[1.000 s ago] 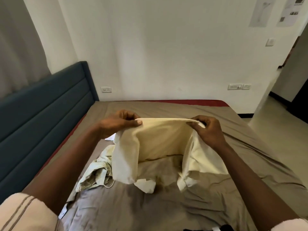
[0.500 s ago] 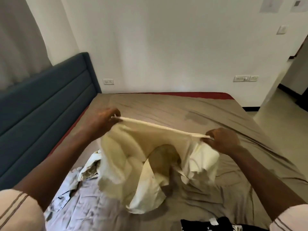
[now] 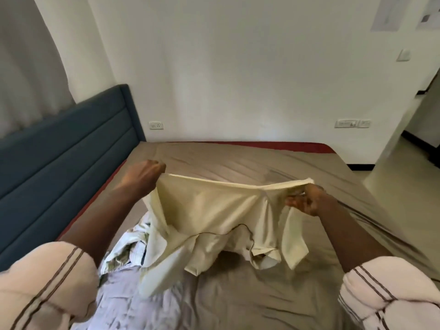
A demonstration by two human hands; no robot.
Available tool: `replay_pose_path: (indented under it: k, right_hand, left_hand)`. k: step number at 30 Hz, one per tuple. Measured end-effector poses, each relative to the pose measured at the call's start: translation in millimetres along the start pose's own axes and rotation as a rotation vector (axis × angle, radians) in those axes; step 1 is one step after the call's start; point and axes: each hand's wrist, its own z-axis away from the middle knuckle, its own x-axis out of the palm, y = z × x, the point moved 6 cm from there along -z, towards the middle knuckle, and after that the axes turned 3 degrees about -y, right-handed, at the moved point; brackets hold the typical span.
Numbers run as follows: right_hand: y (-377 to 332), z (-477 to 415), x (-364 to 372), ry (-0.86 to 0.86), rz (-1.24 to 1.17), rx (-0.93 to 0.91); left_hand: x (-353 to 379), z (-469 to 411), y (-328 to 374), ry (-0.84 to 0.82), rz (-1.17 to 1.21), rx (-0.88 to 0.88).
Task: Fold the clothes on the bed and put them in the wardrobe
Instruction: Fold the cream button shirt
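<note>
Fingers of your left hand (image 3: 142,178) are curled tight round one end of the top edge of the cream garment (image 3: 214,210), and your right hand (image 3: 307,201) pinches the other end. The cloth hangs stretched between them, just above the bed (image 3: 262,167). No fold is in it yet. A patterned garment (image 3: 128,248) and a lilac garment (image 3: 119,296) lie crumpled beside it, unfolded too. By my reckoning nearly everything is left, and the wardrobe isn't in sight
</note>
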Motion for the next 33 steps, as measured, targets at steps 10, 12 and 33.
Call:
replay_pose_path:
  k: [10, 12, 33]
  right_hand:
    - [-176.6, 74.2, -7.2, -0.133, -0.870, -0.703]
    - [-149.9, 95.3, -33.8, -0.041, -0.947, -0.773]
    - [85.0, 82.9, -86.4, 0.681, -0.454, -0.630]
  left_hand:
    - [-130.7, -54.6, -6.4, 0.763, 0.494, -0.405]
    - [-124.7, -48.7, -0.2, 0.863, 0.716, -0.402]
    - [132.8, 63.7, 18.6, 0.209, 1.120, -0.212]
